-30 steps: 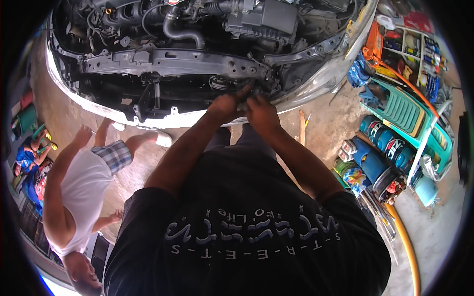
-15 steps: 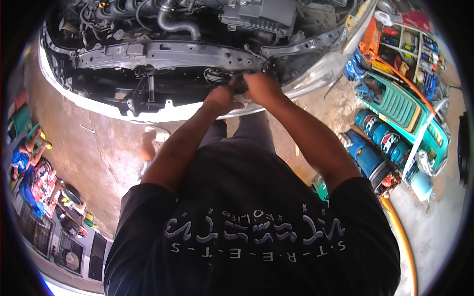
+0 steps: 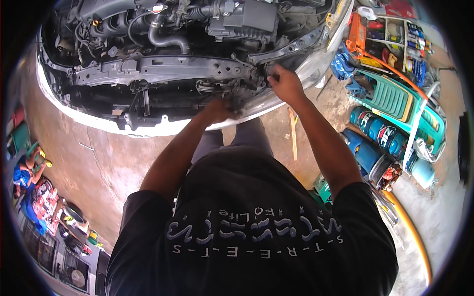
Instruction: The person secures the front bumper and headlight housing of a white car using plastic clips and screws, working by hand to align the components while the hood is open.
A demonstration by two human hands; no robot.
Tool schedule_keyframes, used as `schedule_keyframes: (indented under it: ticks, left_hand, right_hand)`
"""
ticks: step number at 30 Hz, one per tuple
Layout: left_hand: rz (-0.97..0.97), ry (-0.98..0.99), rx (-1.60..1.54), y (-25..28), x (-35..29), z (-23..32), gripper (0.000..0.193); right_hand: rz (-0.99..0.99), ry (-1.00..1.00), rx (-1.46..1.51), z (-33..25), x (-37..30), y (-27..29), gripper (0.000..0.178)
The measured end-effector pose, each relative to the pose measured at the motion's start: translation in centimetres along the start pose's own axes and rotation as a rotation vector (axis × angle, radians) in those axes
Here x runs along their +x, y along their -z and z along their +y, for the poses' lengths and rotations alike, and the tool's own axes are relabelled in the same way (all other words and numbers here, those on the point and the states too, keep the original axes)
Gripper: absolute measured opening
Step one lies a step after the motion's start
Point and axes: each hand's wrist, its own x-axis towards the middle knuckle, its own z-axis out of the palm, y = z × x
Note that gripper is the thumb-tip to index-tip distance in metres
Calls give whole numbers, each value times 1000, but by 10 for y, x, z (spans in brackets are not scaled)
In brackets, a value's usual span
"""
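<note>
I stand at the front of a car with its engine bay uncovered. My left hand (image 3: 217, 110) reaches over the pale front bumper (image 3: 170, 127) into the gap below the dark metal crossbar (image 3: 170, 67). Its fingers are in shadow beside a dark part (image 3: 242, 96), and their grip is hidden. A round metal horn-like part (image 3: 206, 87) lies just beyond that hand. My right hand (image 3: 287, 85) is raised apart from it, near the headlight corner at the right. Its thumb and fingers are curled together; anything between them is too small to make out.
Beyond the crossbar are a black hose (image 3: 160, 37) and a black air filter box (image 3: 242, 24). At the right stand green plastic chairs (image 3: 390, 96), blue drums (image 3: 365, 148) and a shelf of bottles (image 3: 395, 42). Another person (image 3: 27, 170) sits far left. A wooden stick (image 3: 293, 133) lies on the floor.
My right hand has left the dark part beside my left hand and moved right toward the headlight corner. My left hand stays by the gap, slightly lower. Someone's leg at the left is gone from view.
</note>
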Motion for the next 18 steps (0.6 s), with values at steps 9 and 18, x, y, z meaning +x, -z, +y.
schedule_keyframes:
  ticks: [9,18]
  left_hand:
    - [-36,190,221,9,2,8,58]
    - [84,138,-48,12,-2,28,54]
  right_hand:
    - [-59,103,60,3,-37,-4,24]
    - [-48,347,-100,-27,-89,-88,31]
